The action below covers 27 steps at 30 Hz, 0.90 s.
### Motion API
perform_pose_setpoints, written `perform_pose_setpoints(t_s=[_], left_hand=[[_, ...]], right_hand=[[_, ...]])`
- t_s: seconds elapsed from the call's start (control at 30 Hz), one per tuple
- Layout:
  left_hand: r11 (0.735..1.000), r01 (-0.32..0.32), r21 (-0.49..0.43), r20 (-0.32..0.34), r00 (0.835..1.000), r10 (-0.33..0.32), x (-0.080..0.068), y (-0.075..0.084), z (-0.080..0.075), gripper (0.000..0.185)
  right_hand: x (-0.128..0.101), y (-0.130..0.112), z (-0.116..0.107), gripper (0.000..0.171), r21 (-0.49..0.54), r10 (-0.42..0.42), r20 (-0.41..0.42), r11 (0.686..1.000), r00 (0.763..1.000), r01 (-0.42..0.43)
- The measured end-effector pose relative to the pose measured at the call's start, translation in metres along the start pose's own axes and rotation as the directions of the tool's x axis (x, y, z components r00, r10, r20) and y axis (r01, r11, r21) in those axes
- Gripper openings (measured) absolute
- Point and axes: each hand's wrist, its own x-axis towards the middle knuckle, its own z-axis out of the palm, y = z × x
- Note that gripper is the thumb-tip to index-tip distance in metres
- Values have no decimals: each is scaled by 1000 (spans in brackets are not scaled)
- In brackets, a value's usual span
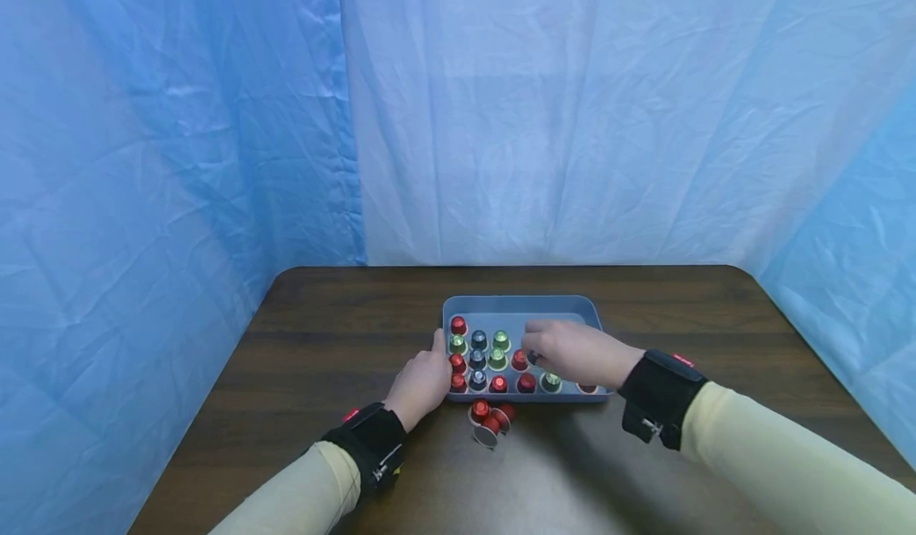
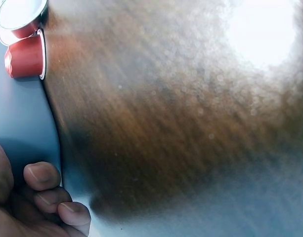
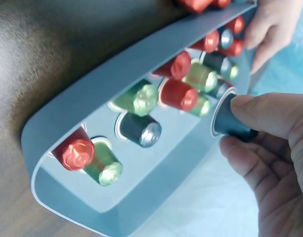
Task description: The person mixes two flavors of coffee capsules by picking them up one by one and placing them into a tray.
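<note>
We see a dark blue capsule [image 3: 230, 118] pinched between the thumb and fingers of the right hand [image 1: 572, 354], held just above the floor of the grey tray [image 1: 517, 307], in the open stretch beside the rows of red, green and blue capsules [image 1: 487, 356] standing there. The back and right parts of the tray floor are bare. The left hand [image 1: 424, 382] rests against the tray's left rim with its fingers [image 2: 42, 176] curled beside the wall, holding nothing that we can make out. A few red capsules [image 1: 490, 421] lie loose just outside the near rim, on the dark wooden table [image 1: 343, 336], which runs wide on both sides up to the blue curtain [image 1: 179, 122].
</note>
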Motion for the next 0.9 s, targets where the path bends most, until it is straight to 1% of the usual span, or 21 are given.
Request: perform_pose_setpoints(t_s=[0.13,0.23,0.37,0.53,0.7,0.9], left_hand=[[1000,0,-8,-1,1000,0,0,0,0,71],[1000,-1,-5,-2,1000,1,-1,0,0,71],[1000,-4,8,-5,1000,4,-2,0,0,71],[1000,-1,6,-1,1000,1,-2,-1,1,73],[1000,4,-7,5,1000,-4,-2,0,0,74],[1000,2,-7,6,1000,-2,-1,-1,0,73]], right_hand=[[9,5,-1,21,5,42,20,999,999,-42],[15,9,0,22,19,50,22,999,999,-50],[23,16,1,22,37,97,54,994,994,-99],[32,26,7,21,39,163,92,985,982,-168],[38,35,13,20,45,192,126,979,973,-199],[45,41,20,20,40,248,154,966,956,-257]])
